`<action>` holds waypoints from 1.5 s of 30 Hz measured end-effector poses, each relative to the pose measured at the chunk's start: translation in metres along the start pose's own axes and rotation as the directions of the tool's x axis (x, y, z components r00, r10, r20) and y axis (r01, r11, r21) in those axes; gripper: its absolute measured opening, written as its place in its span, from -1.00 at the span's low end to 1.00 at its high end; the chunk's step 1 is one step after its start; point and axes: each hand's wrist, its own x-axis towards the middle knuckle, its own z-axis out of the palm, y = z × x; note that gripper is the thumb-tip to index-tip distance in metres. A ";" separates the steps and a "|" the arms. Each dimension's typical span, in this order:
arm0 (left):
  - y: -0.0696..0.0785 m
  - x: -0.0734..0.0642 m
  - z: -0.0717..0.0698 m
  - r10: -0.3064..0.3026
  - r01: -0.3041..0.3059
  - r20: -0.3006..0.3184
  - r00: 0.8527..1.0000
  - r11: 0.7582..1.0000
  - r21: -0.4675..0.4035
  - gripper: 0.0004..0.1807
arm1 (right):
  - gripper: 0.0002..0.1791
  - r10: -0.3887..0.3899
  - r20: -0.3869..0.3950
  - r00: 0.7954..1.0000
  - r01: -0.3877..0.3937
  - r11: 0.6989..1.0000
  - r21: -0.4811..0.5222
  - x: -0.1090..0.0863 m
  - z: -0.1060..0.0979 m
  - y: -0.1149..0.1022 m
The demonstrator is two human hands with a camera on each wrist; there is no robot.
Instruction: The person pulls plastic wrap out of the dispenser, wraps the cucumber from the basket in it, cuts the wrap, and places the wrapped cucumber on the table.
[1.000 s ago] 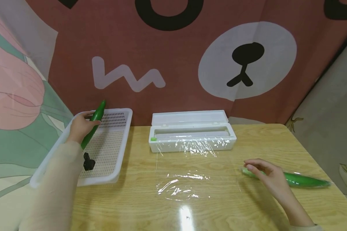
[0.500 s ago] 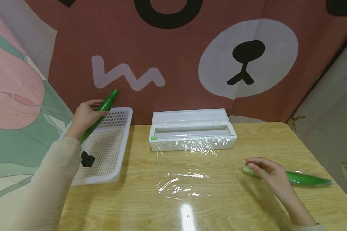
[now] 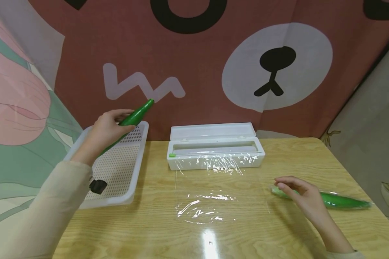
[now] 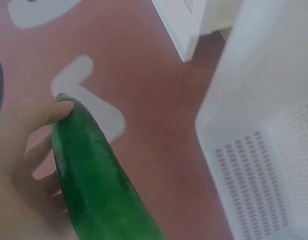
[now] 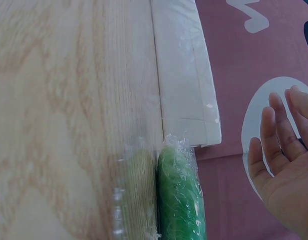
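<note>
My left hand (image 3: 108,131) grips a green cucumber (image 3: 137,116) between thumb and fingers, held tilted above the white basket (image 3: 139,169). In the left wrist view the cucumber (image 4: 96,175) fills the lower middle, thumb pressed near its tip. My right hand (image 3: 303,198) hovers over the table's right side, fingers relaxed and holding nothing. Beneath and beyond it lies a second cucumber (image 3: 343,201) wrapped in clear film. The right wrist view shows this wrapped cucumber (image 5: 181,195) beside the loosely spread fingers of my right hand (image 5: 289,155).
A white cling film box (image 3: 217,162) stands open at the back of the wooden table (image 3: 142,230). Clear film (image 3: 207,205) stretches from it over the tabletop toward me. A small black object (image 3: 98,186) lies in the basket. A patterned curtain (image 3: 201,72) hangs behind.
My left hand has lifted the cucumber up and to the right, from inside the basket to above its back edge. My right hand has hardly moved.
</note>
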 end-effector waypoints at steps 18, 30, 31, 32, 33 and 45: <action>0.044 -0.036 0.017 0.152 -0.160 0.095 0.984 0.984 0.082 -0.43 | -0.77 -0.004 0.003 1.000 0.004 1.000 -0.008 0.000 -0.001 -0.003; 0.061 -0.059 0.045 0.311 -0.323 0.124 0.942 0.941 0.097 -0.45 | -0.75 0.020 0.009 1.000 -0.020 1.000 -0.008 0.000 0.001 -0.002; 0.063 -0.062 0.047 0.329 -0.343 0.129 0.935 0.934 0.098 -0.45 | -0.75 0.021 0.010 1.000 -0.021 1.000 -0.006 0.000 0.001 -0.002; 0.065 -0.064 0.050 0.346 -0.360 0.134 0.929 0.927 0.101 -0.46 | -0.75 0.021 0.011 1.000 -0.021 1.000 -0.004 0.000 0.002 -0.002; 0.067 -0.066 0.053 0.358 -0.373 0.142 0.923 0.922 0.104 -0.45 | -0.76 0.021 0.010 1.000 -0.021 1.000 -0.002 0.000 0.002 -0.002; 0.077 -0.093 0.096 0.477 -0.513 0.251 0.843 0.852 0.105 -0.47 | -0.77 0.006 0.003 1.000 -0.006 1.000 -0.007 0.000 0.001 -0.004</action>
